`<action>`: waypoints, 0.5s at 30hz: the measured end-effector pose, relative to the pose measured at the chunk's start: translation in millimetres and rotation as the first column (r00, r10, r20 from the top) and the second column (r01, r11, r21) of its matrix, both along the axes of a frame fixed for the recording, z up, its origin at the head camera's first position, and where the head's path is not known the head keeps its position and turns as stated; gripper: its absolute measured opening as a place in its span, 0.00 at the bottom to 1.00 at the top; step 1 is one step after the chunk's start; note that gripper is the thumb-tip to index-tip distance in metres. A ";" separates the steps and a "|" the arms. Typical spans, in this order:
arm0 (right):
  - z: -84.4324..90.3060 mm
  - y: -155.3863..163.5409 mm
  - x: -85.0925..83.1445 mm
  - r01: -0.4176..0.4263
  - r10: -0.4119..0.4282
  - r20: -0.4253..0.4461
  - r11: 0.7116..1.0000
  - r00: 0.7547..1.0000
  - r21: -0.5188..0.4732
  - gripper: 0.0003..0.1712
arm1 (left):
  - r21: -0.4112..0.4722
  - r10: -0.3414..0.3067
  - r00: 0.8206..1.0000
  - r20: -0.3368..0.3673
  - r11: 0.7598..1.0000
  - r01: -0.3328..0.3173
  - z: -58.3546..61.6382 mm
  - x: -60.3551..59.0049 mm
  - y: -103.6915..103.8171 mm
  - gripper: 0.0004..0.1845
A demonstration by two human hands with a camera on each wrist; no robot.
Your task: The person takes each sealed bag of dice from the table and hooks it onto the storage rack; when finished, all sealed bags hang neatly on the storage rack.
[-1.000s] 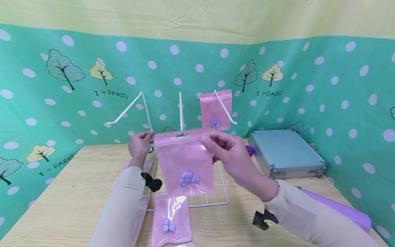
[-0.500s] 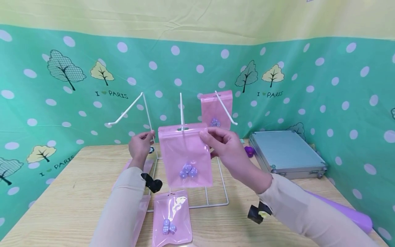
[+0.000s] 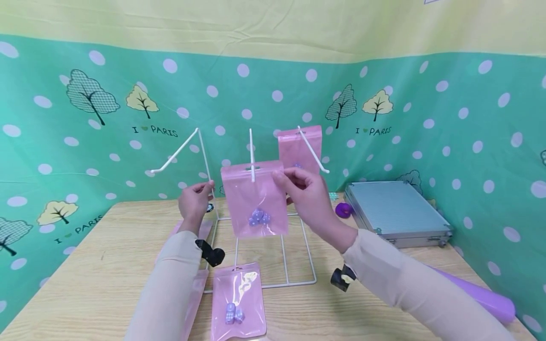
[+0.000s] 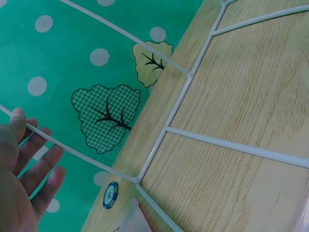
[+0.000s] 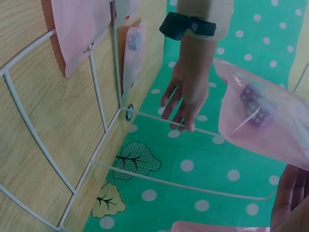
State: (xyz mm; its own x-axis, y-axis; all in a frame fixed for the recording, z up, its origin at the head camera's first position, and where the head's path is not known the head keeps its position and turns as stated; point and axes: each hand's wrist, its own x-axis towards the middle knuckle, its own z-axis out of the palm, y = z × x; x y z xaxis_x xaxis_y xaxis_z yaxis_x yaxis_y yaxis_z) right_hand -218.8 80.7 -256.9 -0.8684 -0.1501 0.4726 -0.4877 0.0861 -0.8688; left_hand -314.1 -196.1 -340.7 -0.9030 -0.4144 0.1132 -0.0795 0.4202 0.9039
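Observation:
My right hand [image 3: 309, 201] pinches the upper right edge of a pink zip bag [image 3: 239, 201] with several purple dice [image 3: 259, 217] inside. The bag's hang hole is at the middle hook [image 3: 251, 151] of a white wire rack, and the hook's tip shows in front of the bag. My left hand [image 3: 194, 203] holds the rack's left upright [image 3: 204, 156] between thumb and fingers; the left wrist view shows the thumb on the wire [image 4: 82, 157]. On the right hook [image 3: 313, 151] hangs another pink bag [image 3: 300, 144] of dice, partly hidden by my right hand.
Another pink dice bag [image 3: 251, 293] lies in front of the rack's base [image 3: 294, 282], with more pink bags beside my left arm. A silver case [image 3: 401, 208], a purple item [image 3: 343, 210] and a purple roll [image 3: 477, 291] are on the right. The left hook [image 3: 175, 154] carries nothing.
My right hand has raised the pink bag and pushed it away from me, so the middle hook's tip now shows in front of the bag. The left hand stays on the upright.

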 end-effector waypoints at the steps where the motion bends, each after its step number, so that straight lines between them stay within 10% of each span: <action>1: -0.3 -0.8 -2.1 0.005 -0.005 -0.005 1.000 1.000 -0.004 0.13 | 0.000 0.000 1.000 0.000 1.000 0.000 0.0 -0.2 -0.1 0.22; 15: -4.5 -11.0 -32.5 0.075 -0.075 -0.095 0.997 0.993 0.006 0.14 | -0.007 0.002 1.000 -0.002 1.000 -0.002 -1.7 -2.5 -2.1 0.22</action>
